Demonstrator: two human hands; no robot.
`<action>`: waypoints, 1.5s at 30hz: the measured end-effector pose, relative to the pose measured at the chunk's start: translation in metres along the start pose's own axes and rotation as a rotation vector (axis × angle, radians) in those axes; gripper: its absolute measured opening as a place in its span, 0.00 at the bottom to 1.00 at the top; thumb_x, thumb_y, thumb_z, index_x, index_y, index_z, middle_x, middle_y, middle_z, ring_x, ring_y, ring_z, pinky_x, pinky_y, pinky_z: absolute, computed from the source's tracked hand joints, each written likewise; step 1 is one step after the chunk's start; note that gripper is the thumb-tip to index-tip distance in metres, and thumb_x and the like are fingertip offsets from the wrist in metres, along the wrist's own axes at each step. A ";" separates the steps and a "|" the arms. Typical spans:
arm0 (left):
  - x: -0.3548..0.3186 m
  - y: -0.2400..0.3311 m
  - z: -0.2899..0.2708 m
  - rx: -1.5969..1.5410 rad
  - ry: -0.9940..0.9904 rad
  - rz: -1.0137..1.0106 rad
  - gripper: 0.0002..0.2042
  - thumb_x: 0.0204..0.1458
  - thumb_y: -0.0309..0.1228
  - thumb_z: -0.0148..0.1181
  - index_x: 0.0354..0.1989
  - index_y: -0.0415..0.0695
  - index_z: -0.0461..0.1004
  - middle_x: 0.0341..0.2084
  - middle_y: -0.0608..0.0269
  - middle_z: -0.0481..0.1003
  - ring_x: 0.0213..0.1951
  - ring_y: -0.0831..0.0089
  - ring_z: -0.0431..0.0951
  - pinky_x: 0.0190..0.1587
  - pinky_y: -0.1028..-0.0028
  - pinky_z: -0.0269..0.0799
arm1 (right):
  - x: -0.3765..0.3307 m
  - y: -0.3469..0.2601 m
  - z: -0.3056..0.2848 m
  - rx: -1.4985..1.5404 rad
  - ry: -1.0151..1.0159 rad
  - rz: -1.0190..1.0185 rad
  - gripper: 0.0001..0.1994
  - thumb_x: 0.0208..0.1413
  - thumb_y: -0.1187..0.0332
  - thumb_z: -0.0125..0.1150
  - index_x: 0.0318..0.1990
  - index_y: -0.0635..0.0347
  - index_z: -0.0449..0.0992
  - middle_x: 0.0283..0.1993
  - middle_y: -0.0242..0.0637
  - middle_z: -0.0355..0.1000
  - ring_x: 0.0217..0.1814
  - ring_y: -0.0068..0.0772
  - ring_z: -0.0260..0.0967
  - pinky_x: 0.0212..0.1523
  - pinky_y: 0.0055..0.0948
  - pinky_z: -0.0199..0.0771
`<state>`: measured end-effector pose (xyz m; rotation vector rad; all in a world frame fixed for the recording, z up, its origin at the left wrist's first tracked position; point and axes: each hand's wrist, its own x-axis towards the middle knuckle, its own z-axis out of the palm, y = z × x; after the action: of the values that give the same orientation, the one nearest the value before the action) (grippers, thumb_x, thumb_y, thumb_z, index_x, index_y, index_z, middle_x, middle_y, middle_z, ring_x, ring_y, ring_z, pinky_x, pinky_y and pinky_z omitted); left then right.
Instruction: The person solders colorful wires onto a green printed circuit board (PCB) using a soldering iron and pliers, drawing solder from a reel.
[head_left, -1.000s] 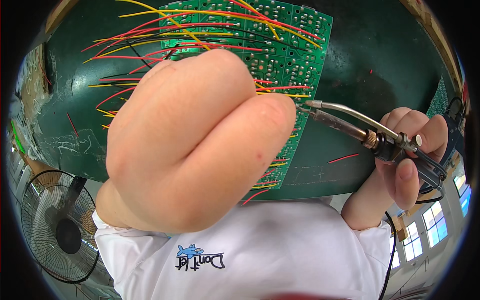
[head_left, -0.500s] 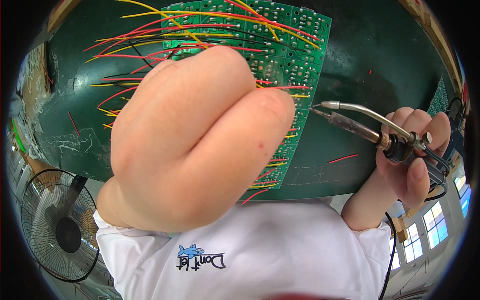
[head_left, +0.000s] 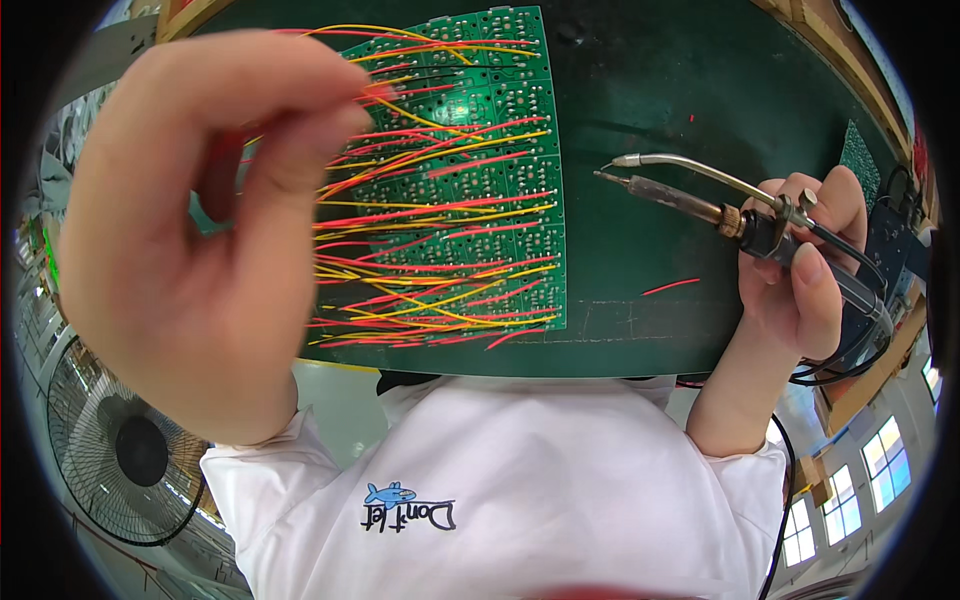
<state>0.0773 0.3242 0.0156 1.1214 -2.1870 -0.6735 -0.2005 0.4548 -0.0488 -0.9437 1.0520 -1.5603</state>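
Note:
A green circuit board panel (head_left: 545, 110) lies on the table, with many red and yellow wires and some black ones running left from its solder joints. My left hand (head_left: 190, 230) is raised over the panel's left side. Its thumb and forefinger are pinched together beside the red and yellow wires (head_left: 440, 205); what is between the tips is too blurred to tell. In my right hand (head_left: 820, 250) is a soldering iron (head_left: 690, 200) with a curved metal solder-feed tube (head_left: 700, 165) clamped to it. The iron's tip points left and sits apart from the panel's right edge.
The dark green table (head_left: 640, 245) extends right of the panel. A loose piece of red wire (head_left: 670, 287) lies there. Black cable (head_left: 870, 360) loops below my right hand. At the lower left is a black fan (head_left: 130, 450); a wooden rim (head_left: 850, 60) edges the far right.
My left hand has moved left, off the panel's middle, uncovering wires and joints. The iron's tip, formerly close by the panel's right edge, is now farther from it. The view has shifted a little.

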 end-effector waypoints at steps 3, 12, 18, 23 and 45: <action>0.007 -0.003 0.006 -0.057 -0.066 0.086 0.07 0.49 0.13 0.62 0.35 0.35 0.78 0.32 0.60 0.77 0.33 0.75 0.76 0.38 0.81 0.68 | 0.000 -0.007 0.006 -0.015 0.022 0.002 0.13 0.50 0.70 0.63 0.32 0.58 0.61 0.26 0.34 0.65 0.22 0.16 0.56 0.24 0.16 0.59; 0.005 -0.044 0.047 -0.174 -0.101 0.228 0.10 0.47 0.11 0.60 0.34 0.39 0.81 0.28 0.62 0.76 0.27 0.78 0.75 0.29 0.81 0.69 | 0.030 -0.023 0.019 -0.281 -0.098 0.058 0.14 0.52 0.69 0.62 0.32 0.58 0.59 0.28 0.34 0.61 0.26 0.17 0.55 0.24 0.15 0.53; 0.005 -0.048 0.062 -0.207 -0.084 0.321 0.16 0.39 0.08 0.61 0.34 0.40 0.82 0.28 0.61 0.75 0.25 0.74 0.75 0.24 0.78 0.69 | 0.030 -0.006 -0.004 -0.146 -0.154 0.017 0.13 0.53 0.68 0.62 0.35 0.56 0.61 0.28 0.34 0.62 0.26 0.19 0.54 0.27 0.21 0.58; 0.006 -0.041 0.069 -0.237 -0.060 0.323 0.20 0.32 0.06 0.57 0.34 0.39 0.83 0.26 0.61 0.72 0.24 0.74 0.71 0.24 0.78 0.67 | 0.033 -0.003 -0.008 -0.159 -0.150 -0.001 0.13 0.53 0.67 0.62 0.36 0.56 0.61 0.27 0.34 0.63 0.25 0.20 0.56 0.27 0.22 0.60; 0.003 -0.035 0.068 -0.098 -0.052 0.314 0.21 0.29 0.07 0.54 0.33 0.38 0.83 0.25 0.64 0.70 0.22 0.78 0.68 0.21 0.80 0.62 | 0.036 -0.001 -0.005 -0.208 -0.197 0.020 0.13 0.52 0.69 0.63 0.38 0.57 0.63 0.31 0.38 0.66 0.27 0.20 0.57 0.27 0.17 0.60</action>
<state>0.0479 0.3154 -0.0539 0.6959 -2.2795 -0.6667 -0.2128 0.4210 -0.0465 -1.1985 1.0930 -1.3286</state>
